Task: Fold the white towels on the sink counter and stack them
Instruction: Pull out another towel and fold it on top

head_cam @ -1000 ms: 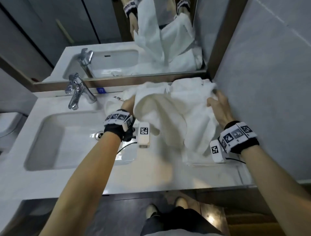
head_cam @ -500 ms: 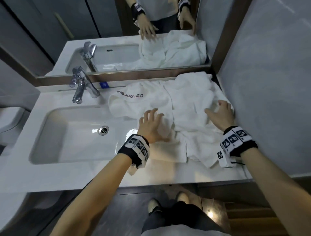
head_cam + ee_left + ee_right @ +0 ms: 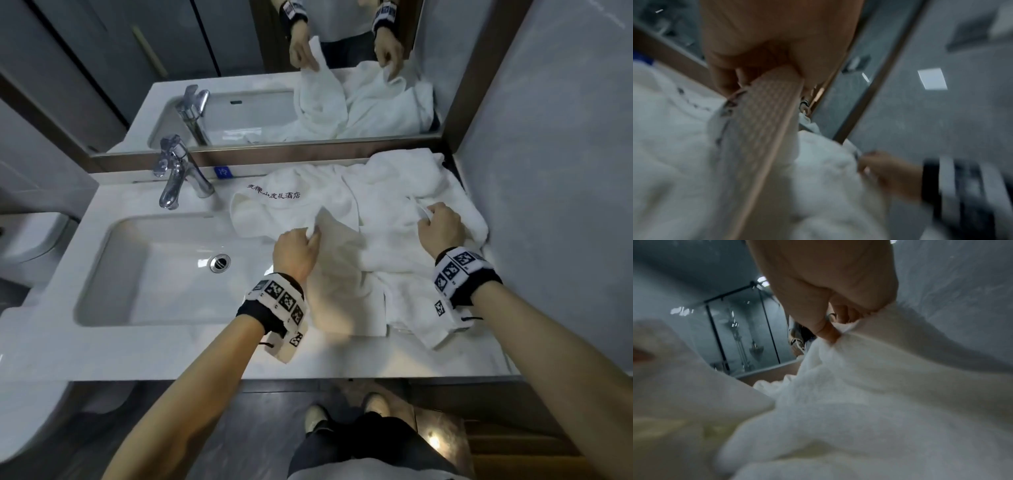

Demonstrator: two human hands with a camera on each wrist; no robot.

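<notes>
A heap of white towels (image 3: pixel 383 212) lies crumpled on the sink counter (image 3: pixel 342 356), right of the basin. One towel (image 3: pixel 274 202) carries dark embroidered lettering. My left hand (image 3: pixel 310 236) pinches a corner of a cream-tinted towel (image 3: pixel 342 274) and lifts it slightly; the left wrist view shows the waffle-textured edge (image 3: pixel 760 123) held between thumb and fingers. My right hand (image 3: pixel 428 219) pinches another towel edge near the right wall, and the right wrist view shows its fingers (image 3: pixel 828 331) gripping white terry cloth (image 3: pixel 879 402).
The basin (image 3: pixel 164 270) with its drain (image 3: pixel 220 263) lies left of the towels, with a chrome faucet (image 3: pixel 178 171) behind it. A mirror (image 3: pixel 274 85) runs along the back. A grey wall (image 3: pixel 548 171) closes the right side.
A second ago both hands held a towel raised above the counter. It then came down and the hands lay flat on the heap. Now both hands pinch towel edges.
</notes>
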